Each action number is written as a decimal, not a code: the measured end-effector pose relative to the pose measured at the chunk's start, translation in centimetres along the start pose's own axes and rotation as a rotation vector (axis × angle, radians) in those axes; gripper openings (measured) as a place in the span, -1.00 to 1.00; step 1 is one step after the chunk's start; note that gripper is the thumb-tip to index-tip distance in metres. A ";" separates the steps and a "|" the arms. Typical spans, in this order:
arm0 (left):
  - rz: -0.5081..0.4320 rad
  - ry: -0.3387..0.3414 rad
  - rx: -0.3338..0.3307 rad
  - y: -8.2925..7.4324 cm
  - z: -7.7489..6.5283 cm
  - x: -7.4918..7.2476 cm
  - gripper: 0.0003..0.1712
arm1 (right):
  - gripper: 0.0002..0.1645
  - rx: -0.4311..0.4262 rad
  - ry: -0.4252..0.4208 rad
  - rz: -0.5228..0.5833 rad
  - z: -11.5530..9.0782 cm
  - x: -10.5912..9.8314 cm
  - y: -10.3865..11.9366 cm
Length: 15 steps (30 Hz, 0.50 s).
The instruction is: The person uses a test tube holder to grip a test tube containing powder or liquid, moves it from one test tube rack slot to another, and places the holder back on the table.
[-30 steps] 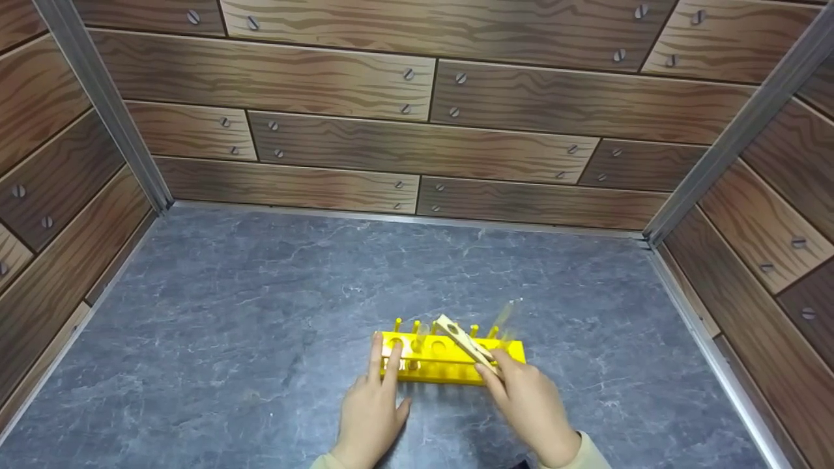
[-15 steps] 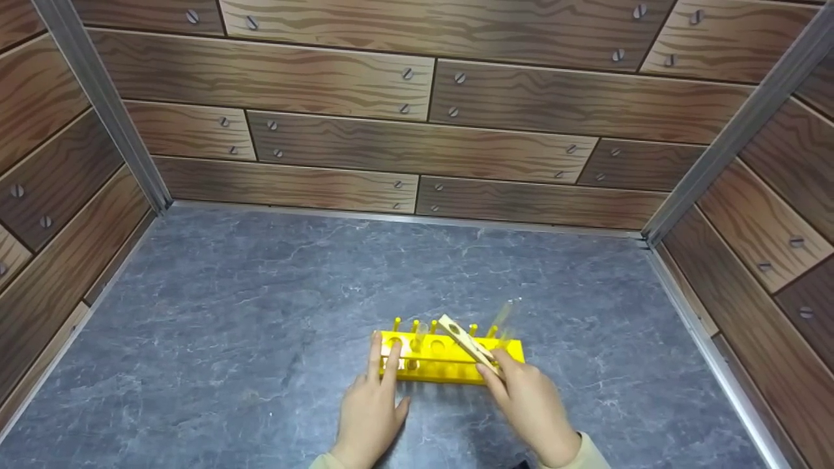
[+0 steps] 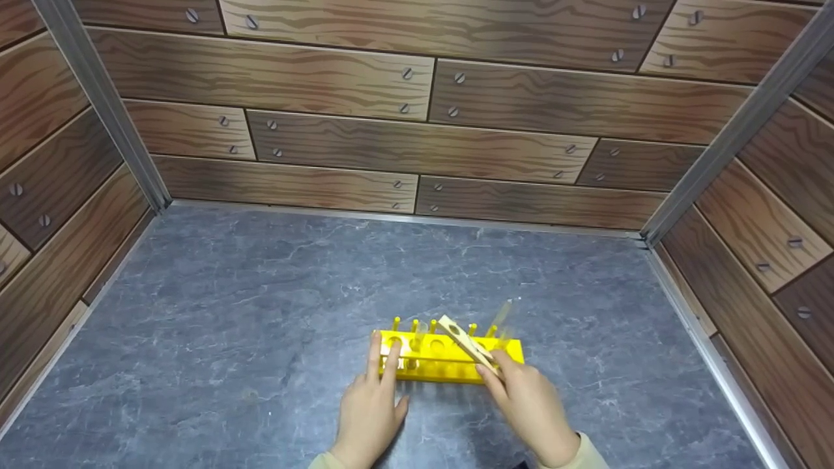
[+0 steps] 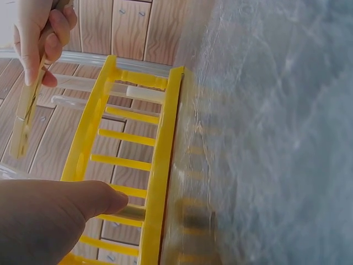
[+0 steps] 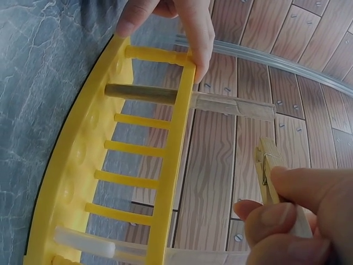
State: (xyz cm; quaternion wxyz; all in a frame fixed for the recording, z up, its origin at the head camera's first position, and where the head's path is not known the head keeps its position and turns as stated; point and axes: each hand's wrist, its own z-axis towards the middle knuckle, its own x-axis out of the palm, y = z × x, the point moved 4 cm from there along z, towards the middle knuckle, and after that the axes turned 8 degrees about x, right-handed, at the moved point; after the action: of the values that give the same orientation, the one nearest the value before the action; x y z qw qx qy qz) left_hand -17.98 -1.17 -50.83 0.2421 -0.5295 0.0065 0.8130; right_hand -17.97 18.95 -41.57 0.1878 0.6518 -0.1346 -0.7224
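Observation:
A yellow test tube rack (image 3: pixel 436 371) stands on the grey marbled surface. My left hand (image 3: pixel 368 410) lies at its left end, with straight fingers touching the top plate. My right hand (image 3: pixel 534 404) pinches a wooden test tube clamp (image 3: pixel 464 339), slanted over the right half of the rack. A test tube with dark contents (image 5: pixel 140 94) sits in a hole near the left end, its clear upper part rising past the top plate. Toward the right end is a test tube with white contents (image 5: pixel 88 243). Another clear tube (image 3: pixel 502 316) leans up behind that end. The clamp's tip is apart from the dark-filled tube.
Yellow pegs (image 3: pixel 397 322) line the back of the rack. Wood-plank-printed walls (image 3: pixel 417 130) enclose the grey tabletop (image 3: pixel 260 312) at the back and both sides. Metal strips (image 3: pixel 326 213) run along the wall bases.

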 end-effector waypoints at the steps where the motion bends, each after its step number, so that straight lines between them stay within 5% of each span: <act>1: -0.003 0.002 0.000 0.0 0.0 0.0 0.11 | -0.82 0.007 0.006 -0.001 0.0 0.0 -0.1; 15: -0.019 0.042 -0.018 0.0 0.1 0.1 0.08 | -0.63 0.074 0.056 0.003 0.0 -0.5 -0.9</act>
State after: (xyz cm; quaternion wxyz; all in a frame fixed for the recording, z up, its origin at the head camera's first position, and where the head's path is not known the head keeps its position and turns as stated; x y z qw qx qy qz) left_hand -18.08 -1.07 -50.83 0.2447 -0.5487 -0.0007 0.7994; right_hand -18.04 19.99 -41.52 0.1685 0.6781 -0.1567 -0.6980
